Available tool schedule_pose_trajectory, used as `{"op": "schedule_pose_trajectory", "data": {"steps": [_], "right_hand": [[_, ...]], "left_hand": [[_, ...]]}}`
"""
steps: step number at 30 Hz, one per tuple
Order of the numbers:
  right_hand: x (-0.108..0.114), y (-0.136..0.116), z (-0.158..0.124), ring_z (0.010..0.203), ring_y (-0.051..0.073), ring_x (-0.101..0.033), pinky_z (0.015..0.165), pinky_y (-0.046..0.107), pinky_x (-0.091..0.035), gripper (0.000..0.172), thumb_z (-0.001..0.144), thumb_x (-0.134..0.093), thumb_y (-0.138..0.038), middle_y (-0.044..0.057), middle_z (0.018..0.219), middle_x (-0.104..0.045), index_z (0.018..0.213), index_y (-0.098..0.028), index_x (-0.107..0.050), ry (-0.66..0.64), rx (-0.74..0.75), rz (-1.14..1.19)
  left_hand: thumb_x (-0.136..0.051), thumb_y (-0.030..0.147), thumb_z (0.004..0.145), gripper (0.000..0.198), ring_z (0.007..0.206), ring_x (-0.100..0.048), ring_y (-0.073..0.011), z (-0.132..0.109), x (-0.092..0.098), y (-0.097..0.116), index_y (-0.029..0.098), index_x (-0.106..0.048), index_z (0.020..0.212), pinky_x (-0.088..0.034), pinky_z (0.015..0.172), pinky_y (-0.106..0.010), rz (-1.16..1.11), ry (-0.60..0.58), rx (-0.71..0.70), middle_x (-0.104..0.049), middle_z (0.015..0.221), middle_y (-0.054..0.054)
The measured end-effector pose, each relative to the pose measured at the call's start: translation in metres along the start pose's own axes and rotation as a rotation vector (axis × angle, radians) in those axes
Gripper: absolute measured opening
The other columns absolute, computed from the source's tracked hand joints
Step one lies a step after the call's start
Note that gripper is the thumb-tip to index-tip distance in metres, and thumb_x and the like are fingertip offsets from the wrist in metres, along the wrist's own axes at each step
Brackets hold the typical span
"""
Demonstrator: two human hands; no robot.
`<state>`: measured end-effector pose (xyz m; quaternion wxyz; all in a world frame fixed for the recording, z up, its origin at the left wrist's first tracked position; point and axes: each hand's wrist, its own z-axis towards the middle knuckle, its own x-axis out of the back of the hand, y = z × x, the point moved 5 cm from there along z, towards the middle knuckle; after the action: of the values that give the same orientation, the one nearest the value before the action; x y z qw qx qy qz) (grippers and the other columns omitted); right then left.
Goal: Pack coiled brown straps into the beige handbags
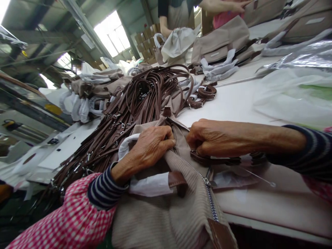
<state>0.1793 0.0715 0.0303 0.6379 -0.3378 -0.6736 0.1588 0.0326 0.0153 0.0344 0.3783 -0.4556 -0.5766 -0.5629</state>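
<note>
A beige corduroy bag (155,214) with brown leather trim lies in front of me, its zipper (207,183) partly undone. My left hand (153,145) is closed on the bag's edge beside the zipper opening. On the other side of that opening, my right hand (204,138) is also closed, its fingertips hidden, gripping the opposite edge. A wrapped handle (153,184) with a brown leather end lies over the near side. Below my right wrist runs a dark brown strap (228,160), with clear plastic and a thin tag string under it.
A large heap of brown leather straps (140,100) with metal clips spreads beyond the bag. Coiled straps (204,93) lie on the white table (233,98). Finished-looking bags (220,41) are at the back, with plastic sheeting (293,93) at right. A co-worker (178,14) stands across the table.
</note>
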Motion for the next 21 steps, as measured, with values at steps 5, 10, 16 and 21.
{"op": "schedule_pose_trajectory", "data": {"steps": [5,10,16,21], "right_hand": [[0.001,-0.003,0.002,0.051,0.008,-0.036,0.053,0.026,-0.027,0.017,0.068,-0.048,-0.005,-0.004,0.054,-0.043,0.058,-0.018,-0.045,-0.007,-0.029,-0.021],[0.000,-0.004,0.007,0.052,0.009,-0.035,0.051,0.026,-0.025,0.017,0.070,-0.048,-0.005,-0.004,0.055,-0.043,0.059,-0.018,-0.047,-0.019,-0.041,-0.041],[-0.006,-0.005,0.018,0.050,0.008,-0.034,0.050,0.027,-0.024,0.020,0.066,-0.047,0.000,-0.005,0.055,-0.039,0.058,-0.017,-0.044,-0.132,-0.097,-0.092],[-0.004,0.000,0.020,0.050,0.008,-0.034,0.048,0.027,-0.022,0.016,0.069,-0.048,-0.004,-0.005,0.054,-0.040,0.060,-0.018,-0.045,-0.091,-0.088,-0.054]], "left_hand": [[-0.051,0.030,0.091,0.023,0.072,-0.050,-0.0165,0.001,-0.001,0.000,0.018,-0.058,0.073,-0.032,0.067,-0.033,0.000,0.009,0.014,-0.058,0.073,0.000],[-0.052,0.032,0.093,0.026,0.072,-0.051,-0.0164,0.002,0.001,0.000,0.017,-0.062,0.074,-0.033,0.067,-0.032,-0.007,-0.005,0.002,-0.060,0.074,-0.001],[-0.054,0.032,0.096,0.029,0.073,-0.053,-0.0164,0.005,0.005,-0.001,0.017,-0.067,0.076,-0.034,0.067,-0.031,0.005,-0.076,-0.072,-0.060,0.073,0.000],[-0.056,0.024,0.095,0.019,0.090,-0.062,-0.0194,0.003,0.008,-0.003,0.021,-0.075,0.095,-0.043,0.082,-0.032,0.004,-0.147,-0.168,-0.071,0.094,-0.001]]}}
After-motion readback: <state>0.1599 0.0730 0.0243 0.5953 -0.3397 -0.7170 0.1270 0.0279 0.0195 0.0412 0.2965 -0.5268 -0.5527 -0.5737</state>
